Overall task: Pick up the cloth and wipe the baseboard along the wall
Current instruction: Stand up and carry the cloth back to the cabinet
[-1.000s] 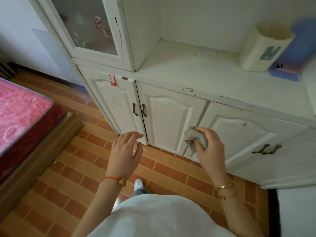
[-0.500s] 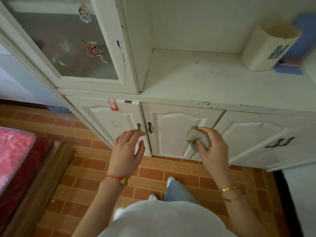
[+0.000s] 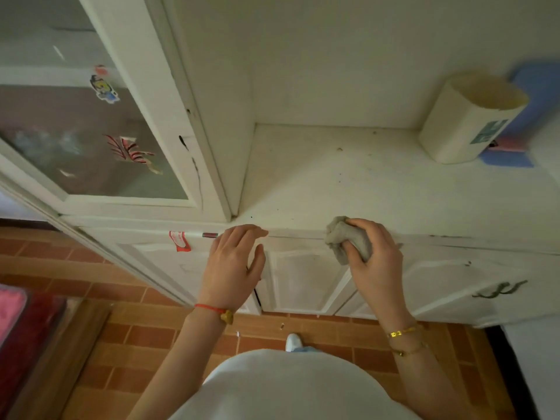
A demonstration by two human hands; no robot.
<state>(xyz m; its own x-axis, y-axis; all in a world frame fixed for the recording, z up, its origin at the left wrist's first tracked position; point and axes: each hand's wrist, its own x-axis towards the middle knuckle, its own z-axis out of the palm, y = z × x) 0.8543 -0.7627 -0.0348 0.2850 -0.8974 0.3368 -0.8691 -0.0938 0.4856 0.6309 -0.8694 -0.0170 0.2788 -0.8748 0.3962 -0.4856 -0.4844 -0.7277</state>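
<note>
Both hands sit higher than a second earlier, now level with the counter (image 3: pixel 348 189) edge rather than the doors. Right hand (image 3: pixel 374 262) clenches the crumpled grey cloth (image 3: pixel 347 237), apparently touching the painted white edge. Left hand (image 3: pixel 233 268) hangs slack, fingers loosely spread, over a panelled door (image 3: pixel 303 280).

Place: a home — a lived-in bedroom or living room.
Furniture: white painted cabinet (image 3: pixel 303 183) with panelled doors, scuffed and dusty.
Glass door (image 3: pixel 75 131): stickers stuck on — domestic touch.
Floor (image 3: pixel 145 338): terracotta brick-pattern tiles.
Left edge: pink mattress (image 3: pixel 9 310) on a wooden frame.
Counter: cream plastic bin (image 3: pixel 466 122).
</note>
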